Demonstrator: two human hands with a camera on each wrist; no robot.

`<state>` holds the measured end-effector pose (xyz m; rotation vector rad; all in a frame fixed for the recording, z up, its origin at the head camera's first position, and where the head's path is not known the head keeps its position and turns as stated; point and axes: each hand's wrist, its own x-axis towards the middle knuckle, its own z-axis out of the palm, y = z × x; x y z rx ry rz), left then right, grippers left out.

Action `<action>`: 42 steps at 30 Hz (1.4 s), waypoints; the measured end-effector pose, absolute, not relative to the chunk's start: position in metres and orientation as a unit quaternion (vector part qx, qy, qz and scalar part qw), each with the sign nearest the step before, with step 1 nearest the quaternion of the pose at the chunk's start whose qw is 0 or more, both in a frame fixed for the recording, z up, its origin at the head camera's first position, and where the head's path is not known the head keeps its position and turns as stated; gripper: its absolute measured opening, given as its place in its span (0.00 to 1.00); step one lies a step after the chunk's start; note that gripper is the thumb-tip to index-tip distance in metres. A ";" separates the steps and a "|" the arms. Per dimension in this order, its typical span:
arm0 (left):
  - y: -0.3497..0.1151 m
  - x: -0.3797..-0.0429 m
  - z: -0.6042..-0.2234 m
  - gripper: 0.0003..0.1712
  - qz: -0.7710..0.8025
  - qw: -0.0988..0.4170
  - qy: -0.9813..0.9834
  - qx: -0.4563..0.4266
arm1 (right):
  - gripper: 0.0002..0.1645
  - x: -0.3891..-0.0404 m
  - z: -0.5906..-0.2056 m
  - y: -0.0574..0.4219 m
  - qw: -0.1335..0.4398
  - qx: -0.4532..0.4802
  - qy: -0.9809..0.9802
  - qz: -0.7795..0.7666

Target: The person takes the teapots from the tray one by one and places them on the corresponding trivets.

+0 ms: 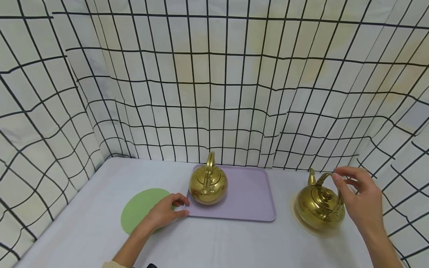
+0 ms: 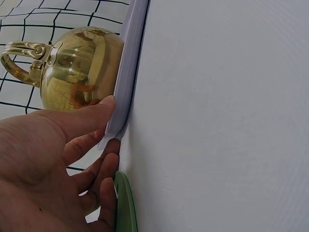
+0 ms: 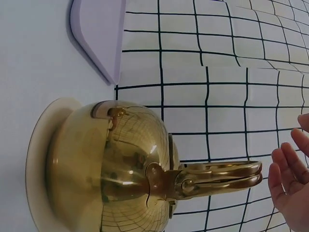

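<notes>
My left hand (image 1: 166, 211) is at the front left corner of a lilac tray (image 1: 249, 197). In the left wrist view its thumb (image 2: 91, 116) touches the tray's rim, with the other fingers loosely bent beside the corner. A brass teapot (image 1: 208, 186) with an arched handle stands upright on the tray's left part. On the right, a second brass teapot (image 1: 318, 208) sits on a round cream mat (image 1: 296, 219). My right hand (image 1: 363, 197) hovers by this pot's handle (image 3: 217, 179); the right wrist view shows a gap between the fingers and the handle.
A round green mat (image 1: 137, 208) lies left of the tray, partly under my left forearm in the head view. White cloth (image 1: 234, 242) covers the table. White walls with a black grid (image 1: 218, 93) enclose the back and sides.
</notes>
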<state>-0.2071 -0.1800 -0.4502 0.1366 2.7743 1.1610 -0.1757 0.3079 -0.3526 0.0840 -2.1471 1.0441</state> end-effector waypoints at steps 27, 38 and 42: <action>-0.180 -0.206 -0.450 0.15 0.388 0.062 0.918 0.047 | 0.16 -0.177 -0.366 0.263 0.228 0.163 -0.876 0.392; -0.178 -0.207 -0.449 0.14 0.379 0.066 0.922 0.043 | 0.16 -0.181 -0.377 0.243 0.149 0.143 -0.897 0.390; -0.179 -0.207 -0.448 0.15 0.376 0.070 0.923 0.045 | 0.16 -0.185 -0.386 0.237 0.142 0.148 -0.902 0.380</action>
